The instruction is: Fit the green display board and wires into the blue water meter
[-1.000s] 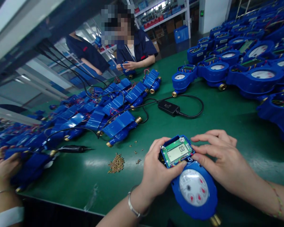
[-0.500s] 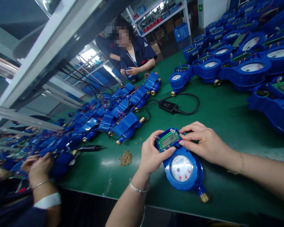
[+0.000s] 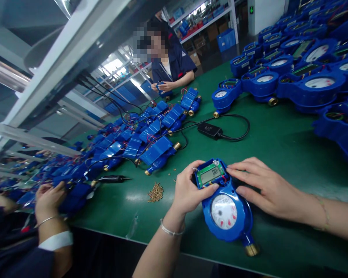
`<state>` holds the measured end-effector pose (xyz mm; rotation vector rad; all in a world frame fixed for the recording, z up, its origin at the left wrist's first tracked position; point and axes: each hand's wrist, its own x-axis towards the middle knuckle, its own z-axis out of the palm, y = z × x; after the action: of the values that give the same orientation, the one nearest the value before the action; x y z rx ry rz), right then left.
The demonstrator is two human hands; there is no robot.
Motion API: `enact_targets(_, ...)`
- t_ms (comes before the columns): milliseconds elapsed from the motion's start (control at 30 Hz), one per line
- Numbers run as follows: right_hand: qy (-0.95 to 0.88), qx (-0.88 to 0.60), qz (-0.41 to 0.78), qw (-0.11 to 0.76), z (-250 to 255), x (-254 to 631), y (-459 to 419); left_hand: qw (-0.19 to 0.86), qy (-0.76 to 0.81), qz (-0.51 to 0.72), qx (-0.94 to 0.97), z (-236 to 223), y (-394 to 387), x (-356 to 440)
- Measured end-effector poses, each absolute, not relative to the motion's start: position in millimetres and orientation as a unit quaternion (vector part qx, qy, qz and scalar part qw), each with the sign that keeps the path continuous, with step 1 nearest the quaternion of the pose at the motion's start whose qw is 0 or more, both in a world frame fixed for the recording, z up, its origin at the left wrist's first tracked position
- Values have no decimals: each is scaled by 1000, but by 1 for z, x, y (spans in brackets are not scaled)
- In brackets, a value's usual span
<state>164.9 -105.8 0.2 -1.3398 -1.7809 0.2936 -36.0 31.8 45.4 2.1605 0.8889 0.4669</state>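
Observation:
A blue water meter (image 3: 207,210) lies on the green table in front of me, its round dial facing up and a brass fitting at its near end. In its far housing a green circuit board with an LCD (image 3: 211,175) and coloured wires is exposed. My left hand (image 3: 188,189) is closed round the left side of that housing, thumb on its near edge. My right hand (image 3: 262,187) lies along the meter's right side with fingers stretched out and apart, fingertips at the housing's right edge and by the dial.
Small brass screws (image 3: 156,192) lie heaped left of my hands. A black screwdriver (image 3: 113,178) and a black box on a cable (image 3: 210,130) lie beyond. Rows of blue meters (image 3: 159,150) fill the left; more meters (image 3: 304,85) stand right. Co-workers' hands (image 3: 50,197) are at left and across the table.
My right hand has drawn back slightly to the right, its fingers spreading from the housing's wires and corner. The left hand keeps its hold. The view has shifted a little.

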Motion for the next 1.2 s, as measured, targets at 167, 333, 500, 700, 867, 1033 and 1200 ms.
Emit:
enact_targets(167, -734, -530, 80, 417, -1, 164, -116, 392, 327, 217, 832, 42, 33, -37)
enact_targets(333, -758, -526, 146, 356, 9, 163, -106, 417, 319, 238, 817, 41, 33, -38)
enact_targets(500, -775, -524, 208, 287, 26, 166, -88, 409, 329, 231, 819, 44, 33, -36)
enact_targets(700, -780, -548, 140, 268, 30, 159, -84, 412, 321, 232, 821, 44, 33, -36)
enact_targets(867, -757, -588, 83, 274, 25, 148, -89, 410, 322, 227, 823, 44, 32, -36)
enact_targets(1033, -742, -613, 49, 267, 31, 139, -90, 411, 330, 223, 820, 42, 31, -40)
enact_targets(1200, -727, -626, 70, 273, 32, 138, -92, 428, 342, 236, 803, 36, 27, -39)
